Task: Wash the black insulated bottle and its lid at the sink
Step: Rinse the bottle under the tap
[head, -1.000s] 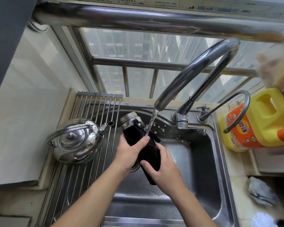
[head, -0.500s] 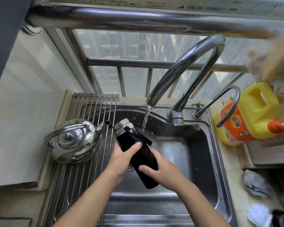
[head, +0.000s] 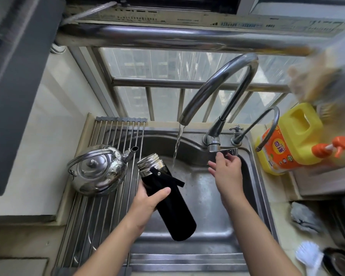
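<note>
The insulated bottle [head: 171,212] is matte black, with a bare silver neck and a black strap. The kettle [head: 97,170] is mirror-bright silver. The faucet [head: 217,86] and sink [head: 207,196] are grey steel. The drying rack [head: 92,216] shows parallel silver rods and a dark grey end bar. The detergent jug [head: 299,136] is yellow with an orange label, and its pump [head: 323,150] is orange. The brush [head: 308,253] has white bristles.

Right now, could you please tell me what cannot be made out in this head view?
- Inside the black bottle: its mouth faces away from the head camera.
- The lid: nowhere in the head view.
- Tan object, upper right: smeared by motion blur in the head view.
</note>
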